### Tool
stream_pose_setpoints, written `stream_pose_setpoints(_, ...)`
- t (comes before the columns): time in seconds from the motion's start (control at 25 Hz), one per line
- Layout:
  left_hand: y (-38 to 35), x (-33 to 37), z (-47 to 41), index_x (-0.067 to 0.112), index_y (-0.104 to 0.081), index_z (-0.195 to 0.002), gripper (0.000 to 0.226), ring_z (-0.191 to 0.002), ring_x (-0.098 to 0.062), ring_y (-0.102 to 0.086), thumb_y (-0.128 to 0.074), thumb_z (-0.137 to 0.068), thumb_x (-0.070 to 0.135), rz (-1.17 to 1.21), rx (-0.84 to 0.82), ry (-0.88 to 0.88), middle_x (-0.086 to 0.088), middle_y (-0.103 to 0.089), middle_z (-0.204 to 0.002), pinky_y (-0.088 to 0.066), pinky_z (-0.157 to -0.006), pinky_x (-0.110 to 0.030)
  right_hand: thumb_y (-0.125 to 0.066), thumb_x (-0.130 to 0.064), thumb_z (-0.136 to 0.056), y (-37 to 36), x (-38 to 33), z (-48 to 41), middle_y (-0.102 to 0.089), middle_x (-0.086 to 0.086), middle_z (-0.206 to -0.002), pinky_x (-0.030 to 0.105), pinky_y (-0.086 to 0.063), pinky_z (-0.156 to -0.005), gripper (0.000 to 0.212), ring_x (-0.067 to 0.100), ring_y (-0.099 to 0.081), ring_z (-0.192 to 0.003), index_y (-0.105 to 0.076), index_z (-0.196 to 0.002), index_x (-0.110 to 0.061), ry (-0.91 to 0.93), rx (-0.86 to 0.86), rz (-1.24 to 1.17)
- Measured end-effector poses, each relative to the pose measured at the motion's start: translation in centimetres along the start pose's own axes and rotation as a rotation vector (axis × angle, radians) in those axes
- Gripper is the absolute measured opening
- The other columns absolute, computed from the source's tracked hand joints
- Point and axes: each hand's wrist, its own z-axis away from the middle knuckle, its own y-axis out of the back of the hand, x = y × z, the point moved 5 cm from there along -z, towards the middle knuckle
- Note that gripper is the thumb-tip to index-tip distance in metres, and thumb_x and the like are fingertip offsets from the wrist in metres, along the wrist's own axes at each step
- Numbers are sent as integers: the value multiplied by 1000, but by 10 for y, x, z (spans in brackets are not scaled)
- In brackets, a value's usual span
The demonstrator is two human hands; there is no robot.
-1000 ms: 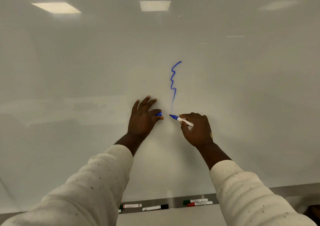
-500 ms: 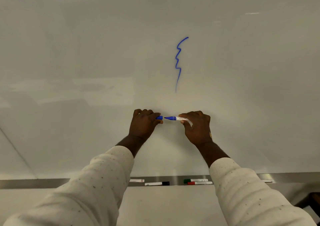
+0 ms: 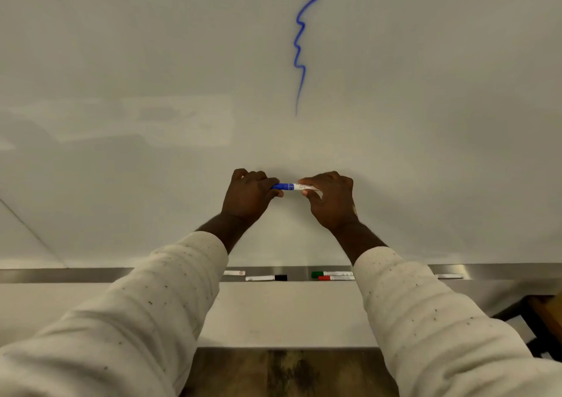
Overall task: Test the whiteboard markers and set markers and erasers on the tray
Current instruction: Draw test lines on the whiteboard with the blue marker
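A blue whiteboard marker (image 3: 292,187) lies level between my two hands, in front of the whiteboard (image 3: 152,62). My left hand (image 3: 248,196) grips its blue cap end and my right hand (image 3: 330,199) pinches its white barrel. The cap sits on the marker. A blue squiggle (image 3: 300,53) runs down the board above my hands. Below, the metal tray (image 3: 76,275) holds a black-capped marker (image 3: 266,278), a green-capped marker (image 3: 331,273), a red-capped marker (image 3: 336,278) and a white marker (image 3: 234,273) partly hidden by my left sleeve.
Another white object (image 3: 448,276) lies on the tray at the right. A dark wooden chair or frame (image 3: 541,320) stands at the lower right. A wood-look floor (image 3: 289,372) shows below the wall panel.
My right hand left the board after drawing the blue line. Both hands came together and the cap went onto the marker's tip. The camera tilted down, showing more of the tray.
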Motion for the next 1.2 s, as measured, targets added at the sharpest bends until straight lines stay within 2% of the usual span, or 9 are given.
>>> stream_pose_setpoints(0.2,-17,13,13,17,-73,-104,24,-69,-24,-61,-68,-88,34,20,-53,29,-3,-68,-78,-40,-83,-38,-65,-20,-88,-11,13,13,-70,-5,-97,35,-30,-85,21,20,-59,-96,-71,-108,-23,3,-60,27)
stream_pose_setpoints(0.4,-32,15,24,20,-72,-104,25,-66,-21,-57,-62,-92,40,7,-113,69,-1,-65,-76,-35,-81,-35,-67,-16,-88,-19,16,21,-64,3,-100,31,-29,-82,21,22,-58,-92,-72,-108,-16,-21,-33,48)
stream_pose_setpoints(0.6,-43,7,38,18,-72,-106,26,-66,-18,-49,-60,-93,39,87,-167,158,-1,-64,-76,-30,-77,-31,-72,-11,-84,-37,13,27,-66,3,-94,32,-30,-80,20,25,-59,-87,-73,-104,-13,-30,-43,37)
stream_pose_setpoints(0.8,-46,-19,57,17,-72,-106,24,-73,-23,-49,-62,-93,34,140,-209,268,-5,-62,-76,-32,-76,-31,-71,-4,-82,-73,-10,25,-67,8,-92,33,-32,-79,19,29,-59,-87,-73,-101,-10,-65,-124,-21)
stream_pose_setpoints(0.92,-46,-33,71,17,-72,-105,23,-73,-20,-48,-63,-92,34,150,-234,253,-5,-63,-76,-30,-76,-29,-68,-1,-83,-93,-17,31,-66,8,-93,33,-34,-79,21,29,-58,-88,-73,-102,-10,-88,-181,-47)
stream_pose_setpoints(1.08,-54,-78,97,22,-73,-104,22,-71,-19,-48,-63,-91,38,151,-309,247,-1,-64,-78,-32,-77,-30,-67,-7,-87,-136,-35,46,-66,7,-97,37,-42,-81,23,27,-59,-89,-71,-109,-12,-52,-258,-79)
stream_pose_setpoints(1.2,-58,-114,116,22,-73,-104,22,-70,-18,-48,-64,-91,37,132,-341,218,-1,-66,-81,-33,-81,-31,-65,-15,-90,-170,-53,52,-65,3,-98,40,-48,-77,23,25,-58,-89,-71,-112,-17,-63,-283,-83)
